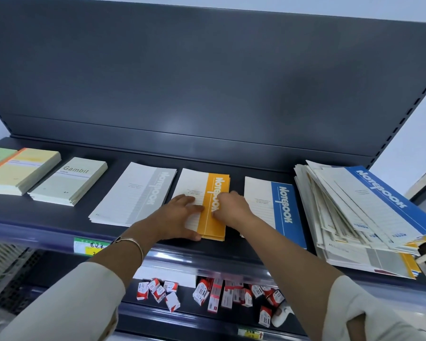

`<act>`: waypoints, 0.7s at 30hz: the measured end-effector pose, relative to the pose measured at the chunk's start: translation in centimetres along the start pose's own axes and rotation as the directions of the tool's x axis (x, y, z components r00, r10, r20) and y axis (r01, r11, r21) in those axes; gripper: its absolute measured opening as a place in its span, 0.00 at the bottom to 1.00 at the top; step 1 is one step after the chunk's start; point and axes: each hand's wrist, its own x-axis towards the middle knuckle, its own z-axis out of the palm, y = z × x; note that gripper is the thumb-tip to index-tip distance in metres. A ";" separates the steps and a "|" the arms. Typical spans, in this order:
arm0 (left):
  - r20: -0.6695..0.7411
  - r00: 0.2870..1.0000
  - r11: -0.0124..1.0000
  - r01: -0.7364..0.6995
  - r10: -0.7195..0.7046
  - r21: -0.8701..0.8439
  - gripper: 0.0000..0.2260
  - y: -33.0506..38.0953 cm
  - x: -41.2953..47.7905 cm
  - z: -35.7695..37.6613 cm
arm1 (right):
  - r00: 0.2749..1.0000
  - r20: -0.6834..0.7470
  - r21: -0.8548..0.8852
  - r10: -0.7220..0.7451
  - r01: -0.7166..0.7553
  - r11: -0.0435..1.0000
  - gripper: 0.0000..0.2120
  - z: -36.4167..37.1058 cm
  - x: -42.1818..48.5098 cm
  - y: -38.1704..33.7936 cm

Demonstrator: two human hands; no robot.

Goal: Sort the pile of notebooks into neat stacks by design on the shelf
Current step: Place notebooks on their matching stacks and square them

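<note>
Hands both on stack of thin orange-banded white "Notebook" paper notebooks (pixel 213 228), mid-front of dark grey metal shelf (pixel 59 214). Left hand (pixel 180 214) lies flat on the white half of the cover, fingers (pixel 193 207) straight and slightly spread, thumb at the stack's front edge. Right hand (pixel 231 207) sits knuckles-up over the orange band with fingers bent and tips on the cover; cannot tell if it pinches anything.

Grey-banded notebook stack (pixel 133 193) just left, blue-banded notebook stack (pixel 276 205) just right. Unsorted fanned pile of mixed notebooks (pixel 354 205) sits at far right, partly overhanging the shelf front. Pale green "Gambit" notebook stack (pixel 69 180) and pastel yellow notebook stack (pixel 22 168) at left.

Judgement: squaring step, sorting well along, pile remains. Notebooks look light, floppy and slick-covered, so they likely slide and fan. Best to press flat on top and push at the long edges, and lift single ones by a corner or the spine side.
</note>
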 end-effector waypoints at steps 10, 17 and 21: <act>-0.217 0.969 0.993 0.110 -0.114 -0.029 0.26 -1.1 -0.4 0.2 | 1.000 0.023 0.033 0.008 -0.009 0.999 0.13 -0.7 0.2 -0.3; -0.278 0.883 0.920 0.391 -0.379 -0.013 0.27 -2.6 -0.3 0.0 | 0.999 0.035 0.033 0.028 -0.030 0.999 0.14 -0.6 0.1 -0.7; -0.236 0.888 0.914 0.406 -0.394 0.003 0.24 -3.6 -0.3 0.4 | 0.997 0.064 0.030 0.052 -0.054 0.998 0.22 -0.5 0.2 -1.1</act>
